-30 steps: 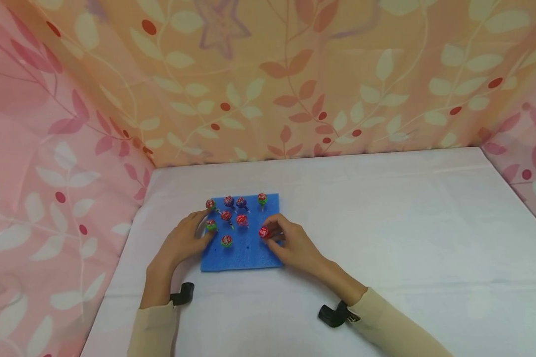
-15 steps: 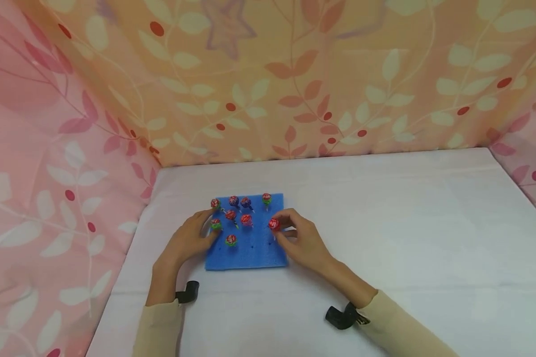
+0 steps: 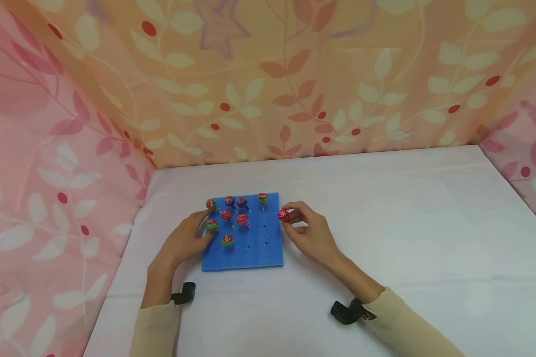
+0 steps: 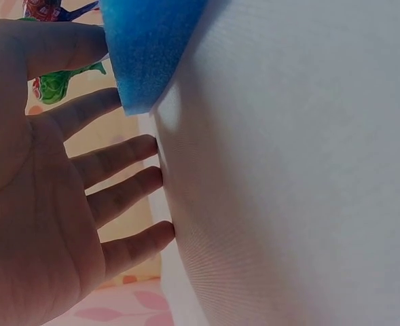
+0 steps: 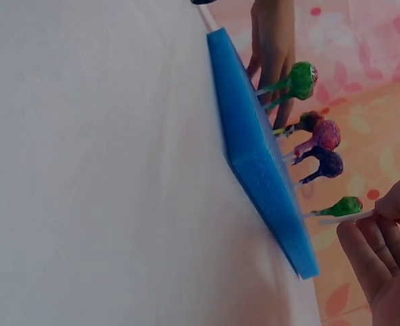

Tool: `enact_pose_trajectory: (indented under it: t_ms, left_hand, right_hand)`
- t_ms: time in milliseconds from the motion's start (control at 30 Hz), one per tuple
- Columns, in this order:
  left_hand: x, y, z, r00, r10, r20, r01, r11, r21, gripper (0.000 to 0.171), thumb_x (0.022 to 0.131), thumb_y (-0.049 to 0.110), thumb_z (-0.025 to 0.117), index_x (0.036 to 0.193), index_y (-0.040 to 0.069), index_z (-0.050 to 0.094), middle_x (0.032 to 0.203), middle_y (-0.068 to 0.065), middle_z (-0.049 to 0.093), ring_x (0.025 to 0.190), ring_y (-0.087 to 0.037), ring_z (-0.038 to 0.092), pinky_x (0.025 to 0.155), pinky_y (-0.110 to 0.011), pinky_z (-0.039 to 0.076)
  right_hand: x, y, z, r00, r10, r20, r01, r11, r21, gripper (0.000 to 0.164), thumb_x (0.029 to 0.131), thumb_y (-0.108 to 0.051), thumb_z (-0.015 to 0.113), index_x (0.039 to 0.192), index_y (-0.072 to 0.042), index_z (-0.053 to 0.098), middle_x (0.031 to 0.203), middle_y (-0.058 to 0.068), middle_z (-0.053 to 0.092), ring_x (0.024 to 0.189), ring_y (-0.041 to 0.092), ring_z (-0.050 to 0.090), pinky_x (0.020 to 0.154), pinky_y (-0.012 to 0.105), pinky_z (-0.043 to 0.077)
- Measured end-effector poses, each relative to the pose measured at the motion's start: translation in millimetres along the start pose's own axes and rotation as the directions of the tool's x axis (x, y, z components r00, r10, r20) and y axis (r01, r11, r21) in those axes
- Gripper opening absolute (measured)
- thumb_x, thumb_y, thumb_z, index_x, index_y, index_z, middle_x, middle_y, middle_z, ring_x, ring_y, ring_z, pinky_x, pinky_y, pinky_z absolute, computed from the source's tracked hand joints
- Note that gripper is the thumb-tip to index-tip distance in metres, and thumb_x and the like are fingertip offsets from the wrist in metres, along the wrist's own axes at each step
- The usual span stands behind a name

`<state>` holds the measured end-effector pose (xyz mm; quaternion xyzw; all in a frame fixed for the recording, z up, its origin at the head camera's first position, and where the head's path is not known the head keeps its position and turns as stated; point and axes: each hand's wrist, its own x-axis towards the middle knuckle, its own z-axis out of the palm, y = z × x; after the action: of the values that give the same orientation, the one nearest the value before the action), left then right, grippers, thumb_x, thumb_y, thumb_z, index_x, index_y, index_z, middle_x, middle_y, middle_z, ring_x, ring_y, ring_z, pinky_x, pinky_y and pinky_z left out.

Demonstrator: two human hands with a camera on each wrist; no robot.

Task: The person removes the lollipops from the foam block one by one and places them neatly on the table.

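A blue foam board (image 3: 245,260) lies on the white table, with several wrapped lollipops standing in it by their sticks. My right hand (image 3: 311,232), just past the board's right edge, pinches a red lollipop (image 3: 284,215). Its white stick (image 5: 349,218) pokes out below the fingertips in the right wrist view. On the other side, my left hand (image 3: 183,240) rests at the board's left edge, fingers spread and fairly straight. In the left wrist view its thumb (image 4: 67,46) lies against the foam (image 4: 142,61), beside a green-wrapped lollipop (image 4: 53,87).
Small dark holes (image 3: 266,243) dot the front and right of the board. A green-wrapped lollipop (image 3: 262,199) stands at its back right corner. White tablecloth (image 3: 406,223) extends to the right, and patterned curtains (image 3: 295,99) close off the back and sides.
My right hand has drawn the red lollipop from over the board's right part to beyond its right edge, baring holes there. My left hand stays at the board's left edge.
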<state>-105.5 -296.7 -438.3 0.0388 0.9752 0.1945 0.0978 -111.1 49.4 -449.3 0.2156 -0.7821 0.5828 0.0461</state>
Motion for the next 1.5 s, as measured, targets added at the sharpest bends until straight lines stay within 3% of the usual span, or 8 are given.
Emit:
enact_pose_trajectory:
  t_ms: [233, 533, 867, 1500]
  left_hand:
    - [-0.5, -1.4, 1.2, 1.0, 0.013, -0.009, -0.013, 1.0, 0.008, 0.068, 0.103, 0.036, 0.059, 0.163, 0.01, 0.04, 0.165, -0.023, 0.044, 0.154, -0.049, 0.039, 0.123, -0.072, 0.036]
    - [-1.1, -1.7, -3.5, 1.0, 0.013, -0.011, -0.013, 1.0, 0.003, 0.068, 0.104, 0.036, 0.059, 0.163, 0.01, 0.039, 0.166, -0.024, 0.043, 0.155, -0.05, 0.038, 0.123, -0.072, 0.034]
    - [-1.6, -2.2, -4.4, 1.0, 0.019, -0.01, -0.019, 1.0, -0.002, 0.068, 0.103, 0.035, 0.059, 0.163, 0.009, 0.039, 0.166, -0.024, 0.043, 0.155, -0.05, 0.037, 0.123, -0.072, 0.033]
    - [0.9, -1.2, -1.0, 1.0, 0.023, -0.004, -0.023, 1.0, 0.002, 0.068, 0.104, 0.037, 0.059, 0.162, 0.009, 0.04, 0.165, -0.024, 0.044, 0.155, -0.049, 0.038, 0.124, -0.072, 0.034]
  right_hand:
    - [-1.3, 9.1, -9.4, 0.997, 0.067, -0.027, -0.068, 0.997, -0.023, 0.039, 0.094, 0.001, 0.074, 0.13, -0.009, 0.063, 0.11, 0.014, 0.077, 0.093, 0.023, 0.075, 0.077, 0.019, 0.064]
    - [4.7, 16.8, -13.1, 0.994, 0.111, -0.027, -0.112, 0.992, -0.058, 0.038, 0.093, -0.001, 0.075, 0.129, -0.008, 0.065, 0.097, 0.015, 0.077, 0.081, 0.02, 0.077, 0.069, 0.019, 0.062]
    - [9.9, 22.3, -14.1, 0.979, 0.204, -0.007, -0.201, 0.957, -0.212, 0.032, 0.09, -0.007, 0.077, 0.121, -0.007, 0.069, 0.087, 0.008, 0.078, 0.073, 0.012, 0.073, 0.07, 0.022, 0.058]
    - [13.4, 23.5, -14.5, 0.951, 0.306, -0.031, -0.299, 0.897, -0.324, 0.03, 0.088, -0.011, 0.074, 0.116, -0.002, 0.073, 0.082, 0.007, 0.077, 0.065, 0.012, 0.062, 0.061, 0.026, 0.051]
